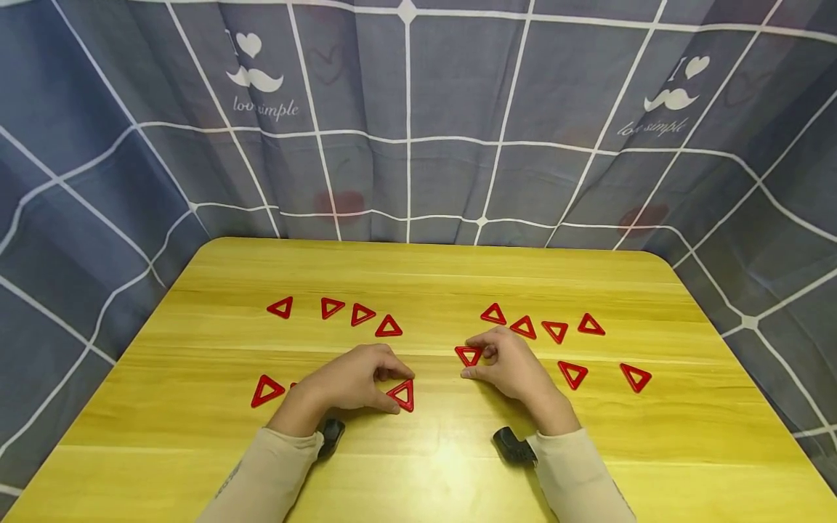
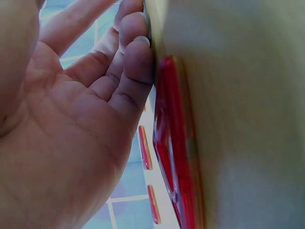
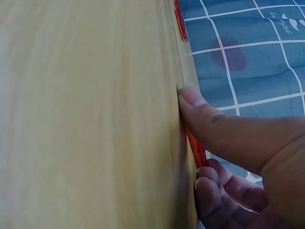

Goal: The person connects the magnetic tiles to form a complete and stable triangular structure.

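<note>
Two bare hands reach in from the near side of the yellow wooden bench (image 1: 392, 479), each pinching a hollow red shape. Left hand (image 1: 349, 378) has its thumb and fingertip at the edges of the left-hand triangle (image 1: 410, 396), just left of the bench's middle. Right hand (image 1: 510, 363) grips the right-hand triangle (image 1: 468, 349) between thumb and fingers, a little farther off and to the right. From where I stand, I can't tell whether either is lifted off the wood.

Beyond the left hand lie four far-left triangles (image 1: 389, 333); a near-left triangle (image 1: 258, 391) sits left of that wrist, with a bit of another half hidden behind it. Four far-right triangles (image 1: 555, 323) lie beyond the right hand, and two more, the right-side triangles (image 1: 572, 366), rest nearer. Pale sleeves (image 1: 582, 472) cover both forearms; a blue-grey checked curtain (image 1: 451, 87) hangs behind.
</note>
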{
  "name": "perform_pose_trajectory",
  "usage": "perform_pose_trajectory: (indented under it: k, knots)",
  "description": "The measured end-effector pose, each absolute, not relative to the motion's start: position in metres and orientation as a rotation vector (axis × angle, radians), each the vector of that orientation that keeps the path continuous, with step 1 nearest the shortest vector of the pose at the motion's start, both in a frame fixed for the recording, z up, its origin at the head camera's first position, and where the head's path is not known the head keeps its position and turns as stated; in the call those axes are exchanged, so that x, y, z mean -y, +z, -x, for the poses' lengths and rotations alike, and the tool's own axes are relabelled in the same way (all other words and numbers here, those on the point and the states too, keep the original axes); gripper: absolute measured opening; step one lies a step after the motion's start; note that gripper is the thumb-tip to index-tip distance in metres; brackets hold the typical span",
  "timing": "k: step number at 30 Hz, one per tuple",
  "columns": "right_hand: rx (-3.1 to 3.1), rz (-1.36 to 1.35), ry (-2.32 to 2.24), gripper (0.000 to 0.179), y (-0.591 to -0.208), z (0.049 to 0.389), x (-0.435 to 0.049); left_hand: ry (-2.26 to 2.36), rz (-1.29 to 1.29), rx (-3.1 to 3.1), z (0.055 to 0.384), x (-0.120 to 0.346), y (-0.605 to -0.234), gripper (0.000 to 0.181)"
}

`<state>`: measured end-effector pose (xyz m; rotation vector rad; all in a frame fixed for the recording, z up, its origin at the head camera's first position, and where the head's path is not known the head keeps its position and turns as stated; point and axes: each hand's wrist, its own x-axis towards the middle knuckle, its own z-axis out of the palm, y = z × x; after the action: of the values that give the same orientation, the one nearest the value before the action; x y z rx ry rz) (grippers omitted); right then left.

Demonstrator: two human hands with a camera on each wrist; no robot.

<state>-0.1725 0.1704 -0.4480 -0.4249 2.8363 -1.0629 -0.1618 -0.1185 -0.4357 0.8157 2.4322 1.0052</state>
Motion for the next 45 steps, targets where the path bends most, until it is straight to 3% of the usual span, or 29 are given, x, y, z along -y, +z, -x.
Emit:
perform_pose_trajectory:
  k: [45]
  knots:
    - [-2.835,0.437,-1.027,0.032,-0.445,0.167,-0.167,0.873,-0.516,-2.700,0.146,0.073,-0.426,0.040]
